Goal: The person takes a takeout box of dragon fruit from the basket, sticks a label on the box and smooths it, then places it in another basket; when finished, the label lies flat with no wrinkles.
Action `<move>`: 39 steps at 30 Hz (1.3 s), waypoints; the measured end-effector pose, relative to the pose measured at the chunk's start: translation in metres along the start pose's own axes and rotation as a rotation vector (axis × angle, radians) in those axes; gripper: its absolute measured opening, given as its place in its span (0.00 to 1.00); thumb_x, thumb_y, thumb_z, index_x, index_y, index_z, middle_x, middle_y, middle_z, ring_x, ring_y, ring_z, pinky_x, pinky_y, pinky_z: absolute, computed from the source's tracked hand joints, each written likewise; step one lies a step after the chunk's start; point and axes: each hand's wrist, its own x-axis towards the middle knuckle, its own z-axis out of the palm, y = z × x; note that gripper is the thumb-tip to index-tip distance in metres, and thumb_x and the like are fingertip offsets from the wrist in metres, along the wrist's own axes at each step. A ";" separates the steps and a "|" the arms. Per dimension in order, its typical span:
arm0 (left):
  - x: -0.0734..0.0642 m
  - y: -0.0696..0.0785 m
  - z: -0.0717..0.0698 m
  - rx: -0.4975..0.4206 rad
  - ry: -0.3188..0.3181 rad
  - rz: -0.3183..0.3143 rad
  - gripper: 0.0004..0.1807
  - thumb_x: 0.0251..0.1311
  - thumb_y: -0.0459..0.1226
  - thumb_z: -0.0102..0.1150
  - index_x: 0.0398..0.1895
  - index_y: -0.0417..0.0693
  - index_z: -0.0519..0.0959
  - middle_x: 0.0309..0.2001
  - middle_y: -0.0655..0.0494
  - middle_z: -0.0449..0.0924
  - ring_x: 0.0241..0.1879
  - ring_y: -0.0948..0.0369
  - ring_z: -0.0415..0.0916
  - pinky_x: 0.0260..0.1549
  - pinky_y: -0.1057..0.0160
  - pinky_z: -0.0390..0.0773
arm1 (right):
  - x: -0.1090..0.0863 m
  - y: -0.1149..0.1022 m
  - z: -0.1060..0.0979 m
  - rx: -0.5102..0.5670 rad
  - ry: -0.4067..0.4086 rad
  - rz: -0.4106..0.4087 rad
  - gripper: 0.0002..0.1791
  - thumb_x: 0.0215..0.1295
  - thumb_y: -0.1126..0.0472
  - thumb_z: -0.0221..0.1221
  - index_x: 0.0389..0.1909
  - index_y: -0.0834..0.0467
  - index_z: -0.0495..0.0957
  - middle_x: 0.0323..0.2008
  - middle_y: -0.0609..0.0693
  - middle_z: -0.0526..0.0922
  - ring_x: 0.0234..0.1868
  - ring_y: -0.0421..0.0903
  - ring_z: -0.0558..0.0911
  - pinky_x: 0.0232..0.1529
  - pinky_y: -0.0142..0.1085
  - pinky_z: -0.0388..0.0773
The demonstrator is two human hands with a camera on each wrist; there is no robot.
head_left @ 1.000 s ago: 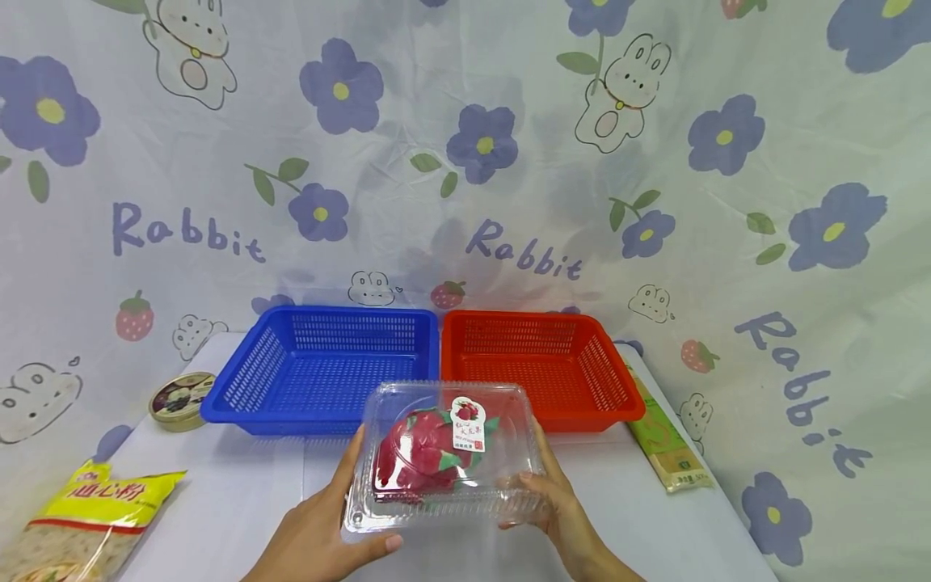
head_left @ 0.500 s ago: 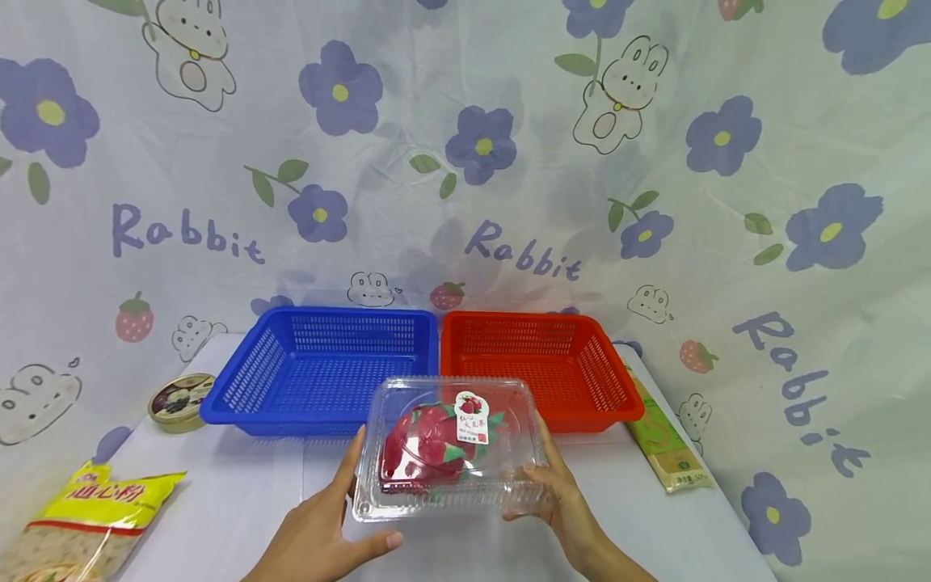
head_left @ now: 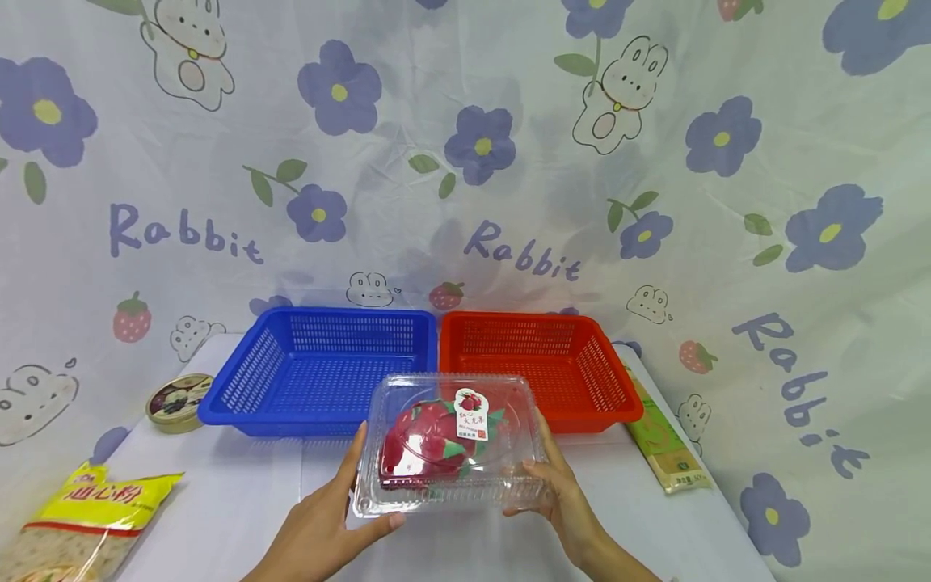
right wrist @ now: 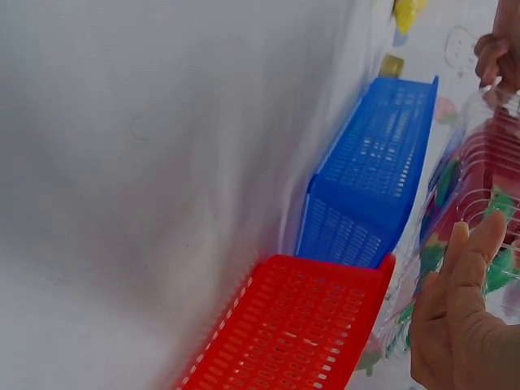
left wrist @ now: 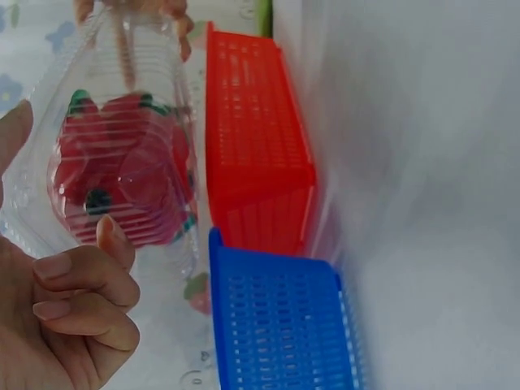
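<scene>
A clear plastic clamshell box (head_left: 502, 473) is held in front of the baskets, above the table. Inside lies a red dragon fruit (head_left: 425, 449) with green scales, toward the box's left side. A white label (head_left: 471, 416) with dragon fruit pictured on it sticks to the lid. The left hand (head_left: 316, 521) grips the box's left end, its thumb at the near edge. In the left wrist view, a fingertip of the left hand (left wrist: 77, 313) touches the box and other fingers are curled. At the other end, the right hand (head_left: 567, 509) holds the box's corner; its fingers (right wrist: 475, 268) press the ribbed underside.
A blue basket (head_left: 247, 424) and a red basket (head_left: 538, 422) stand side by side behind the box. To the left are a round tin (head_left: 178, 402) and a yellow-topped bag (head_left: 102, 513). A green flat packet (head_left: 665, 444) lies right of the red basket on the white table (head_left: 240, 493).
The box has shifted slightly right and up in the hands, tilting a little. The right hand moved slightly right with it; the left hand stays nearly in place. The baskets have not moved.
</scene>
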 end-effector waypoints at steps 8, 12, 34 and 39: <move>0.002 0.000 0.003 -0.005 0.011 -0.004 0.64 0.48 0.69 0.64 0.79 0.74 0.31 0.71 0.44 0.68 0.56 0.42 0.78 0.45 0.35 0.79 | 0.000 0.000 -0.001 -0.005 0.001 -0.002 0.41 0.71 0.51 0.43 0.79 0.33 0.34 0.76 0.63 0.47 0.51 0.49 0.79 0.43 0.46 0.83; 0.002 0.002 0.003 -0.007 0.010 -0.003 0.63 0.49 0.69 0.63 0.79 0.75 0.30 0.71 0.44 0.67 0.56 0.41 0.78 0.45 0.35 0.79 | -0.001 0.000 -0.002 -0.005 0.008 -0.009 0.41 0.71 0.51 0.43 0.79 0.32 0.35 0.73 0.65 0.53 0.50 0.50 0.80 0.43 0.46 0.83; 0.012 0.009 0.001 -0.001 0.065 0.082 0.63 0.50 0.66 0.65 0.80 0.69 0.34 0.68 0.42 0.71 0.55 0.39 0.79 0.43 0.35 0.79 | 0.007 -0.006 -0.007 0.005 0.042 -0.026 0.40 0.69 0.54 0.44 0.79 0.33 0.40 0.70 0.65 0.61 0.48 0.51 0.82 0.42 0.46 0.84; 0.013 0.009 0.001 -0.003 0.079 0.097 0.63 0.50 0.66 0.66 0.80 0.70 0.34 0.66 0.40 0.72 0.54 0.39 0.79 0.42 0.36 0.80 | 0.009 -0.006 -0.007 0.007 0.051 -0.023 0.40 0.69 0.53 0.44 0.79 0.32 0.41 0.70 0.64 0.61 0.48 0.51 0.81 0.41 0.45 0.84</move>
